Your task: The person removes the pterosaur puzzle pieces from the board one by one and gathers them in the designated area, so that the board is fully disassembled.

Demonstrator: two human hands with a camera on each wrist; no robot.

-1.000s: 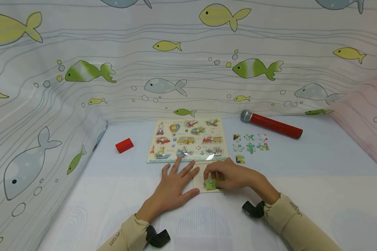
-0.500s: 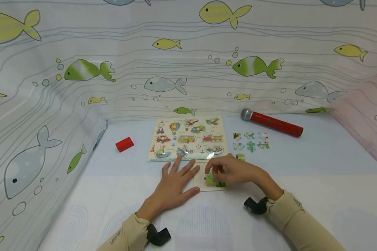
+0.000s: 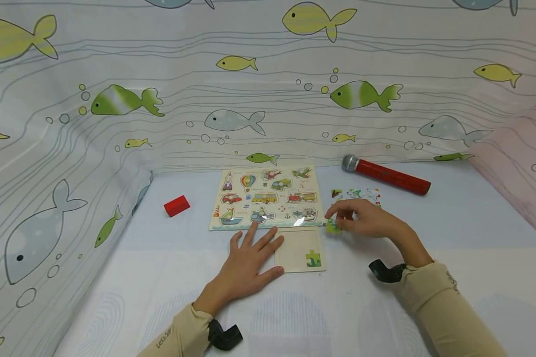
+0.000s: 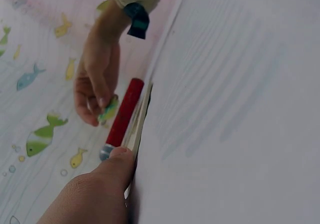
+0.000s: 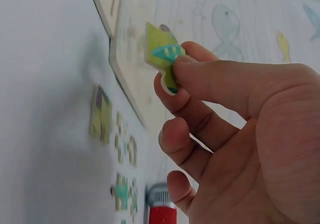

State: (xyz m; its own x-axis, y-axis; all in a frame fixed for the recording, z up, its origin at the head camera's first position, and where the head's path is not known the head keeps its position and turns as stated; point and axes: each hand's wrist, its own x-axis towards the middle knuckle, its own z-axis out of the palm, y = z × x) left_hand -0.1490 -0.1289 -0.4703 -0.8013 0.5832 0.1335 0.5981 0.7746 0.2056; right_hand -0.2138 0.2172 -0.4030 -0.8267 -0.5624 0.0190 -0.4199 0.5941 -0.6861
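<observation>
My right hand (image 3: 367, 218) pinches a green jigsaw piece (image 5: 164, 52) with turquoise stripes between thumb and index finger, held up right of the small tray. The other fingers curl loosely below it. My left hand (image 3: 245, 265) lies palm down with fingers spread, its fingertips and thumb at the left edge of the pale puzzle tray (image 3: 290, 248). One green jigsaw piece (image 3: 313, 259) lies in the tray's lower right corner. In the right wrist view, a loose green piece (image 5: 100, 115) lies on the table below the hand; the right hand partly covers the loose pieces in the head view.
Behind the tray lies a larger vehicle puzzle board (image 3: 268, 198). A red toy microphone (image 3: 390, 176) rests at the back right, with several loose jigsaw pieces (image 3: 355, 194) in front of it. A red block (image 3: 176, 206) sits at the left. Fish-patterned cloth walls surround the table.
My right hand has lifted the striped piece from the tray and carried it right and slightly back. The other piece in the tray is now uncovered. My left hand has stayed put.
</observation>
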